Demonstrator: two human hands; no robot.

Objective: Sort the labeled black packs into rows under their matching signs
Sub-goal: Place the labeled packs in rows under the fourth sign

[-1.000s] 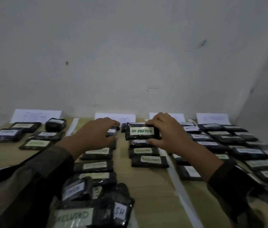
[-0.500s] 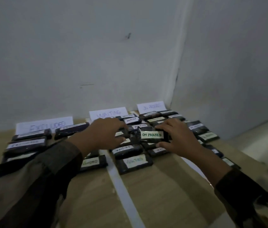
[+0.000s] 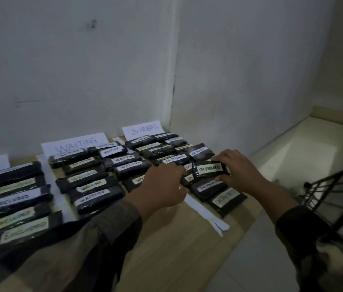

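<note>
A: Your right hand (image 3: 240, 169) grips the ON PROGRESS pack (image 3: 210, 170), fingers curled over its far edge, thumb on its near edge, label facing up.

B: And your left hand (image 3: 164, 182)?

A: It lies palm down just left of that pack, fingers loosely stretched and holding nothing. Whether your fingertips touch the pack's left end, I cannot tell.

B: So where does the pack sit?

A: Between your two hands, over other ON PROGRESS packs (image 3: 207, 187) that lie under it and nearer you than your right hand. Beyond your hands, more of them reach back to the ON PROGRESS sign (image 3: 143, 129) at the wall.

B: What lies left of your left hand?

A: The WAITING packs (image 3: 96, 184) under the WAITING sign (image 3: 75, 144), and farther left the EXCLUDED packs (image 3: 14, 199). A white paper strip (image 3: 204, 213) lies on the table (image 3: 166, 239), running from beside your left thumb toward you.
</note>
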